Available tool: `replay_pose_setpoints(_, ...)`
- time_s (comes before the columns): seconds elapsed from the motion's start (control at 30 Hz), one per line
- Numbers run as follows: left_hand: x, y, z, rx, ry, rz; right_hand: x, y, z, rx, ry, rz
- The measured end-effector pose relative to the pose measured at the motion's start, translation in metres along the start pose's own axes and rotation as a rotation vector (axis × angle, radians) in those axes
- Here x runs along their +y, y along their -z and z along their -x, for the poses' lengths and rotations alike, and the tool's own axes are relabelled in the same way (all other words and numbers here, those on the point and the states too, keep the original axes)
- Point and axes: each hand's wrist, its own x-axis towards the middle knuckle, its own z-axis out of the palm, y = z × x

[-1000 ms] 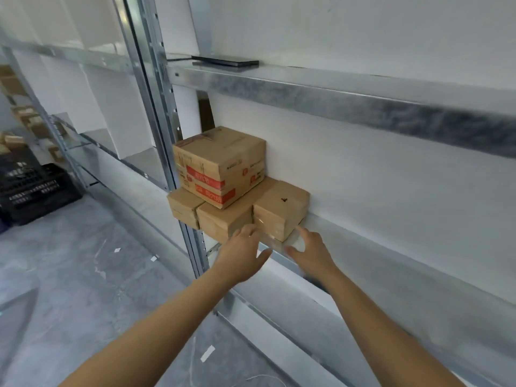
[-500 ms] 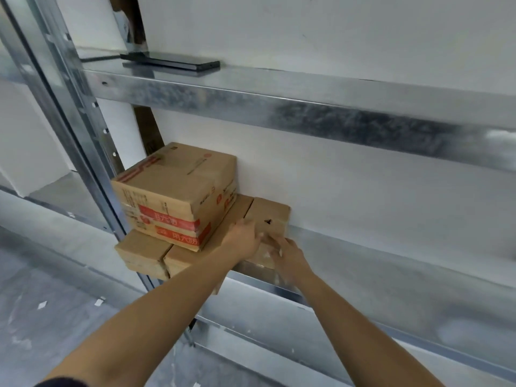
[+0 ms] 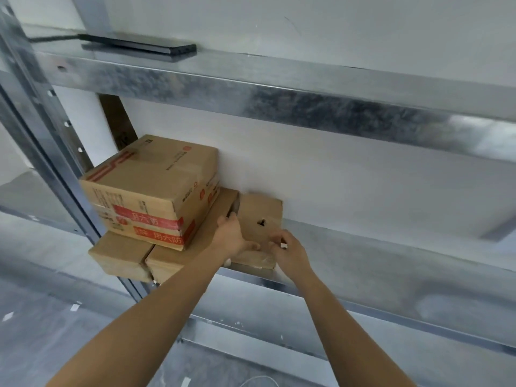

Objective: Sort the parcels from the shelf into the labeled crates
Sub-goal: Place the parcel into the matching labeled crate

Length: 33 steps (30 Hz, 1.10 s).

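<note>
A small plain cardboard parcel point(image 3: 259, 216) with a black mark on top sits on the metal shelf point(image 3: 377, 263), rightmost of the row. My left hand point(image 3: 231, 238) grips its left edge, fingers reaching into the gap beside it. My right hand point(image 3: 287, 252) holds its front right corner with curled fingers. A larger box with red tape point(image 3: 150, 191) lies on two low brown parcels point(image 3: 120, 255) to the left. No crates are in view.
A flat black device point(image 3: 139, 47) lies on the upper shelf point(image 3: 279, 90). A steel upright point(image 3: 50, 152) stands left of the parcels. White wall backs the shelf. Grey floor point(image 3: 42, 331) with scraps of tape lies below.
The view has closed in on the shelf. Both hands moved from the shelf's front edge onto the small right parcel and took hold of it; a gap has opened on its left.
</note>
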Motion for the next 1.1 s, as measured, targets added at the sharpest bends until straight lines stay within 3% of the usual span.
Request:
replay_pose_setpoints(0.17,0.0,-0.011,0.031,0.006,-0.121,0.054,0.005,0.01,0.024,0.087,-0.034,-0.178)
replay_pose_setpoints(0.37,0.006,-0.008,0.071,0.055,-0.198,0.353,0.014,0.017,0.06,0.119,-0.05,-0.394)
replay_pose_setpoints(0.53,0.023,0.004,0.089,-0.158,-0.271,0.576,0.016,0.044,0.091,0.244,-0.145,-0.699)
replay_pose_setpoints(1.1,0.133,-0.055,0.169,-0.314,-0.316,0.893,0.063,0.158,0.212,0.48,0.027,-0.656)
